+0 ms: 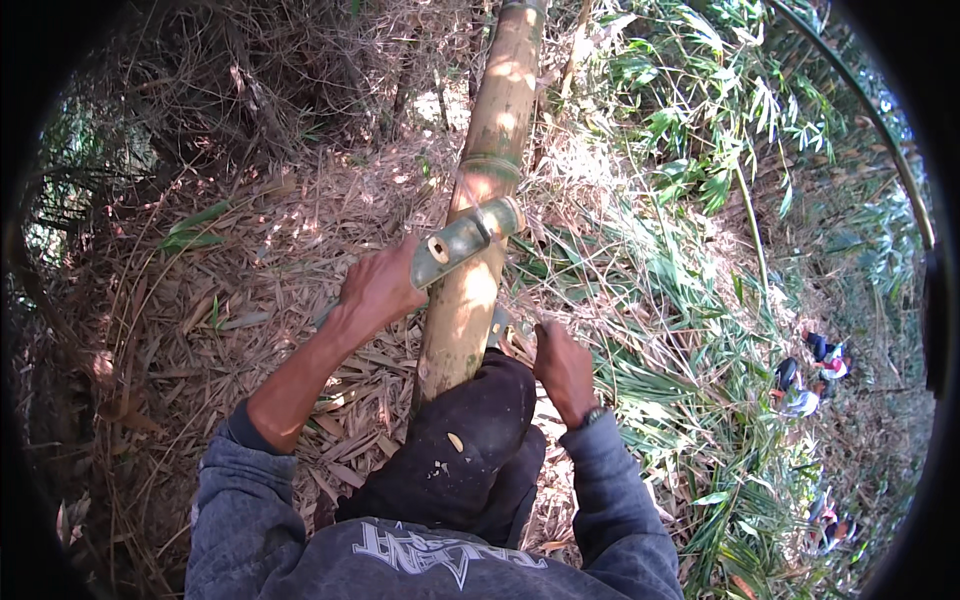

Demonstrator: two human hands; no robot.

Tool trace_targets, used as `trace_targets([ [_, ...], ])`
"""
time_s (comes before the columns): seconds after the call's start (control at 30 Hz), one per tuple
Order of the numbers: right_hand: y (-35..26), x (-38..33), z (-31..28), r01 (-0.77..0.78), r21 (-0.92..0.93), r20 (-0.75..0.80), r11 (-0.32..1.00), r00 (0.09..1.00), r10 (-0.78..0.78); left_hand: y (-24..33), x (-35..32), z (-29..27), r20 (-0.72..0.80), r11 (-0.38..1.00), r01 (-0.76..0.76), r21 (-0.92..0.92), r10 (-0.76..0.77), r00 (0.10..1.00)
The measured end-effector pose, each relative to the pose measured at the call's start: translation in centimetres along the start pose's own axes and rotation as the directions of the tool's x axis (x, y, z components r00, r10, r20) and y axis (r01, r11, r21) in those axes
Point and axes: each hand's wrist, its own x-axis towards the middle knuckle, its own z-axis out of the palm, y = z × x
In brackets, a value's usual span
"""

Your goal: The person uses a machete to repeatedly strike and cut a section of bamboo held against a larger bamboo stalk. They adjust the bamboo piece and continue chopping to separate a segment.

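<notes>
My left hand is closed round the lower left end of a short green bamboo section. The section lies slantwise over a thick bamboo pole. It has a pale-edged hole cut in its side and a dark band near its far end. To the right of the pole, my right hand makes a fist round the handle of a knife. Part of its grey blade shows beside the pole above my knee; the rest is hidden. Blade and section are apart.
My dark trouser leg bends against the pole's near end. Dry leaves cover the ground; cut green leaves lie to the right. Tangled dry branches stand at the back left. Several people are far off at the right.
</notes>
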Motion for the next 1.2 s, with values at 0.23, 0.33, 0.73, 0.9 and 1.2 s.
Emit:
trace_targets([
  [0.23,0.2,-0.1,0.4,-0.062,-0.063,0.040,0.996,0.997,0.065,-2.6,1.1,0.2,0.015,0.953,-0.219,-0.208,0.227,0.974],
  [0.33,-1.9,-0.3,-1.8,-0.060,-0.042,0.087,0.997,0.994,0.064,-5.0,1.2,0.8,0.077,0.894,-0.252,-0.370,0.300,0.951],
  [0.73,-5.3,1.6,-5.0,-0.085,0.665,-0.122,0.742,0.968,0.220,-2.9,0.1,2.6,-0.223,0.984,-0.176,-0.036,0.163,0.961],
  [0.9,-3.6,2.1,-3.0,0.083,0.659,-0.324,0.748,0.928,0.183,-3.3,0.5,2.7,-0.198,0.985,-0.160,-0.066,0.144,0.970],
  [1.2,0.4,2.4,-3.0,-0.613,0.739,0.604,0.280,0.787,0.128,-3.7,0.5,3.9,-0.321,0.972,-0.234,0.021,0.228,0.919],
])
